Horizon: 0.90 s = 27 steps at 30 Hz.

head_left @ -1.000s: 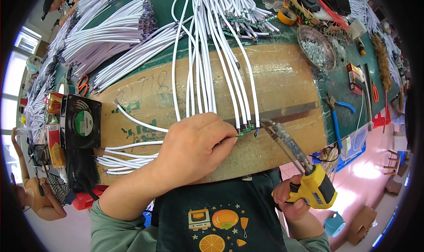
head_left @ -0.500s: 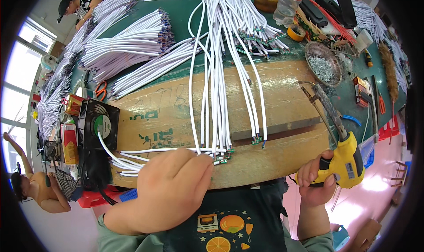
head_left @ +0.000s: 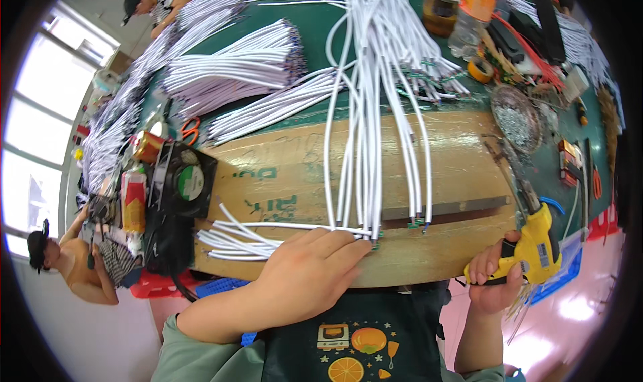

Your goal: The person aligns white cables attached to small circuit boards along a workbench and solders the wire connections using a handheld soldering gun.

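Note:
My left hand (head_left: 309, 275) is closed over the ends of several white cables (head_left: 231, 243) that lie sideways at the board's near edge. Its fingertips press together beside small green circuit boards (head_left: 376, 240), partly hiding what they pinch. More white cables (head_left: 365, 134) run down from the far side to meet them there. On the right, my right hand (head_left: 493, 275) grips a yellow soldering gun (head_left: 538, 251) by its handle, its metal tip pointing up and away. One small green circuit board (head_left: 416, 222) joins two cable ends right of my left hand.
Under the cables lies a brown cardboard-like board (head_left: 455, 141). A black fan (head_left: 182, 181) stands at its left, near orange scissors (head_left: 190, 131). Bundled cables (head_left: 234, 64), a plastic bottle (head_left: 473, 20), yellow tape (head_left: 480, 69) and a metal bowl (head_left: 516, 117) lie beyond. Two people are at left.
The whole view has shifted, so things appear farther right. One cable by the fan now lies with its free end on the board. My right hand still holds the soldering gun.

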{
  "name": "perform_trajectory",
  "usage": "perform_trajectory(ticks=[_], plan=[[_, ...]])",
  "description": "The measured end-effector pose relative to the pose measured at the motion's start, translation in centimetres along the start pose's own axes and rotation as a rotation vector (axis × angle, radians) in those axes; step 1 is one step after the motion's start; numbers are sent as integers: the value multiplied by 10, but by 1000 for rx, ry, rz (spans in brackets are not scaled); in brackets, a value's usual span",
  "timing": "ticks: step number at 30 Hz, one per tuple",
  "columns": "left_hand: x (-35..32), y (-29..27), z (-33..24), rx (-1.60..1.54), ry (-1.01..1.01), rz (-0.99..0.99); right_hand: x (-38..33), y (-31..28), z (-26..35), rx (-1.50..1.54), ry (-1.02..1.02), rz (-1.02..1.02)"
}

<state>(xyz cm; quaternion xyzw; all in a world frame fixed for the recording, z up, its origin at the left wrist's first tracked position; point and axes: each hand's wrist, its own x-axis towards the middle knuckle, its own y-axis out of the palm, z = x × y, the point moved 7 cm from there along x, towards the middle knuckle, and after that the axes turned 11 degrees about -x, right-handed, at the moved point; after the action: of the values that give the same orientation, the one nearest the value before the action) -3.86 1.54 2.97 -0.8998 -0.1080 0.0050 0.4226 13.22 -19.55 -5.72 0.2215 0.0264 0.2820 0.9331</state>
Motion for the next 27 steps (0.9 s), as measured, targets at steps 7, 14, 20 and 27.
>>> perform_trajectory(ticks=[7, 14, 20, 27], plan=[[-24, -16, 13, 119, 17, -131, 3, 0, 0, 7, -49, 29], [-53, -25, 33, 257, -99, -234, 5, 1, 0, -3, -16, 43], [-54, -38, 41, 126, -208, -220, 5, -1, -4, -2, 20, -1], [18, -71, 79, 179, -55, -312, 1, -2, -5, -31, -3, -41]])
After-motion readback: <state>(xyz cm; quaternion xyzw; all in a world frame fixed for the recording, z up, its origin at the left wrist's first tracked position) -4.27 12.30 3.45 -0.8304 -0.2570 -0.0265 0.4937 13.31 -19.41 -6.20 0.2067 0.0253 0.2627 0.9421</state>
